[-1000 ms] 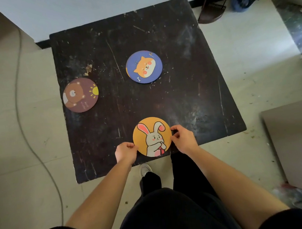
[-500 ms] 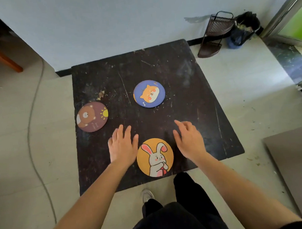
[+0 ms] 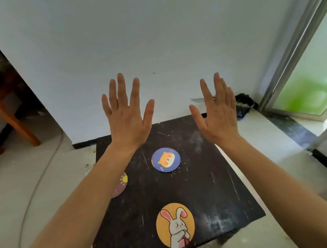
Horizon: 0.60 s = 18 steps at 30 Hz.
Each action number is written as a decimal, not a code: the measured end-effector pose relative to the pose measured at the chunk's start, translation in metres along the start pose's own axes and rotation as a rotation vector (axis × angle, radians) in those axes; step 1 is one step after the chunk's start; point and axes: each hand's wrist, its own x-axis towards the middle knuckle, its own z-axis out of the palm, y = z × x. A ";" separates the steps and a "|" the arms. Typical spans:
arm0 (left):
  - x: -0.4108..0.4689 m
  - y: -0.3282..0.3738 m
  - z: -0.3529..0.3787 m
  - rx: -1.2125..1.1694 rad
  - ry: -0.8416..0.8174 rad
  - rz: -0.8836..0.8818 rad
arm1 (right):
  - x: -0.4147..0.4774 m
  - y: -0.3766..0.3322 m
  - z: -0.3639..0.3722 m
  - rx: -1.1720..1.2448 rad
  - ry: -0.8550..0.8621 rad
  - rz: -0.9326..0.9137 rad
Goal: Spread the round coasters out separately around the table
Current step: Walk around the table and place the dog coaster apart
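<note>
White wall fills the head view behind a scratched black square tabletop (image 3: 211,188). Three round coasters lie well apart on it, so I think the job is done: an orange round rabbit coaster (image 3: 175,225) near me, a blue round dog coaster (image 3: 165,159) in the middle, a brown round sun coaster (image 3: 122,184) half hidden by my arm. My left hand (image 3: 127,116) and right hand (image 3: 217,113) are lifted, each grip spread wide and empty. Half a second ago they lay flat beside the rabbit.

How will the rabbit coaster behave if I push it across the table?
The rabbit coaster lies flat as a thin disc on the table, so it would probably slide, not roll. It looks light and fairly stiff; lifting its low edge may be fiddly.
</note>
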 end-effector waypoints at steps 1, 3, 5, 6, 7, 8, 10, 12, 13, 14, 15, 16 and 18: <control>-0.001 0.006 -0.002 -0.006 0.001 0.022 | -0.003 0.003 -0.007 -0.015 0.015 -0.003; -0.005 0.021 -0.003 0.005 -0.032 0.064 | -0.013 0.010 -0.021 -0.053 0.026 -0.003; -0.009 0.038 -0.001 0.027 -0.079 0.095 | -0.023 0.020 -0.034 -0.097 0.014 0.000; -0.011 0.047 0.001 0.031 -0.101 0.103 | -0.028 0.026 -0.041 -0.113 0.004 0.007; -0.013 0.057 0.003 0.028 -0.119 0.106 | -0.032 0.033 -0.048 -0.125 -0.002 0.016; -0.015 0.067 0.005 0.020 -0.132 0.107 | -0.035 0.041 -0.054 -0.134 -0.002 0.023; -0.019 0.087 0.010 0.004 -0.140 0.112 | -0.041 0.060 -0.066 -0.147 0.014 0.037; -0.022 0.111 0.016 -0.004 -0.134 0.124 | -0.045 0.083 -0.076 -0.149 0.030 0.059; -0.023 0.124 0.019 -0.007 -0.135 0.128 | -0.047 0.096 -0.080 -0.148 0.033 0.074; -0.024 0.139 0.022 -0.011 -0.137 0.128 | -0.050 0.112 -0.084 -0.147 0.033 0.087; -0.026 0.155 0.026 -0.017 -0.141 0.129 | -0.053 0.129 -0.088 -0.146 0.032 0.099; -0.030 0.173 0.032 -0.022 -0.148 0.132 | -0.057 0.147 -0.091 -0.149 0.028 0.106; -0.037 0.212 0.045 -0.019 -0.168 0.136 | -0.064 0.188 -0.098 -0.161 0.017 0.104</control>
